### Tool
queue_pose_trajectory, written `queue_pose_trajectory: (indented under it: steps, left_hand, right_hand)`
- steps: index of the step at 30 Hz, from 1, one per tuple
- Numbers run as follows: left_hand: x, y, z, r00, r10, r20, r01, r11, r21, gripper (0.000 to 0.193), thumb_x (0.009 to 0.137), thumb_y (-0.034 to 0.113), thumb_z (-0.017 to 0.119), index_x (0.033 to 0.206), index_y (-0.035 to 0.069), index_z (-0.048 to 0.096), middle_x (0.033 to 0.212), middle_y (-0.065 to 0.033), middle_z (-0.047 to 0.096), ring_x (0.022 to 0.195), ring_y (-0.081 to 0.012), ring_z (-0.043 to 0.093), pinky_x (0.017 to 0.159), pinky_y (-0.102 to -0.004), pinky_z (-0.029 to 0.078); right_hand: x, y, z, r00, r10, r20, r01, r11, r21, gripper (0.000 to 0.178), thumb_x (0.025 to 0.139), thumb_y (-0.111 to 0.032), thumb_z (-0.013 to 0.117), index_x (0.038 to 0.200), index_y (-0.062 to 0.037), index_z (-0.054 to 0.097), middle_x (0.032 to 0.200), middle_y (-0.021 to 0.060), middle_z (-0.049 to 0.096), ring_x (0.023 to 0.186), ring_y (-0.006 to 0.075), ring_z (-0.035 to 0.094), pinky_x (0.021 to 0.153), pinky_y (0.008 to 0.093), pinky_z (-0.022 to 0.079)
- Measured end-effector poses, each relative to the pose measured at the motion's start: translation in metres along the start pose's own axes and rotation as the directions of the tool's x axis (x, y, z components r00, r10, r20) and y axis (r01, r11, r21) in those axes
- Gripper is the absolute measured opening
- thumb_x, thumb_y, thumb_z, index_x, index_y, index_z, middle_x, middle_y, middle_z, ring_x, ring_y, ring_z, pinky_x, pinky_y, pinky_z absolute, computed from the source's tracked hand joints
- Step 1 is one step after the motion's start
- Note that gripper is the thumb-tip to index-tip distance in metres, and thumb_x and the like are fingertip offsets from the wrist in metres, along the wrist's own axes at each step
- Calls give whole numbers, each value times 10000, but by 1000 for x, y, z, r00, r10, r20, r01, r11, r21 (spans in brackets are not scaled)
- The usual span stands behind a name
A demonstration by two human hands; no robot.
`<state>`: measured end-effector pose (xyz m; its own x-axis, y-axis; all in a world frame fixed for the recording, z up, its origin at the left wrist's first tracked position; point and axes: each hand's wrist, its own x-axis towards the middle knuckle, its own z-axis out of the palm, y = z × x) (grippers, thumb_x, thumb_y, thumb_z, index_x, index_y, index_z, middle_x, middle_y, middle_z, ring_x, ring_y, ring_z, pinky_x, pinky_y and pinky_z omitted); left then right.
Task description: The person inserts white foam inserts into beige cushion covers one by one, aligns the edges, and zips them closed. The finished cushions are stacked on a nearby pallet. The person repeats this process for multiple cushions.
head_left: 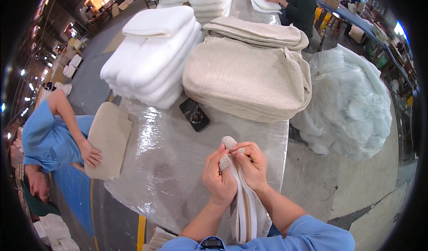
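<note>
Close to the table's near edge I hold a beige fabric cover (229, 142) with a long zipper (243, 202) edged in white running toward my body. My left hand (217, 176) pinches the fabric on the left side of the zipper's far end. Facing it, my right hand (253, 165) pinches the right side, the fingertips of both hands nearly meeting. Small folds of the beige cloth poke out between my fingers. What lies right between the fingertips is too small to make out.
Beyond my hands lie a black phone (195, 115), a stack of folded beige covers (245, 77) and white padding (151, 59) on the plastic-covered table (165, 162). A large plastic-wrapped bundle (350, 104) stands right. At left, a person in blue (58, 130) handles a beige piece (109, 139); another person (296, 6) works behind.
</note>
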<state>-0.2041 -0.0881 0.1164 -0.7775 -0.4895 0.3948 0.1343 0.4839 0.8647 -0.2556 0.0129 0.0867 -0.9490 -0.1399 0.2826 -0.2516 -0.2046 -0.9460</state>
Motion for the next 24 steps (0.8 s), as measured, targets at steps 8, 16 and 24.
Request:
queue_pose_trajectory:
  steps: [8,16,24]
  left_hand:
    - [4,-8,-8,1000,-24,9,25,997,-79,176,975,6,644,1116,-27,745,1262,-234,728,1150,-332,725,989,-402,564]
    - [42,-79,-36,924,-12,382,354,403,-844,631,1123,514,452,1502,15,526,1485,-187,609,1385,-302,579,1192,-444,388]
    - [96,-95,44,828,-326,455,530,718,-451,795,1124,630,377,1691,88,248,1512,-99,548,1315,-194,555,1086,-361,458]
  right_hand:
    - [6,4,-8,980,87,177,-114,982,148,284,1064,-251,638,1046,8,754,1232,139,715,988,207,681,858,324,549]
    - [126,28,-24,881,282,379,-405,865,297,795,1134,-637,263,1321,15,677,1448,138,640,1032,190,670,933,352,528]
    - [123,37,34,906,291,306,-364,906,216,763,1126,-659,281,1437,-43,608,1301,104,662,1083,173,622,928,349,534]
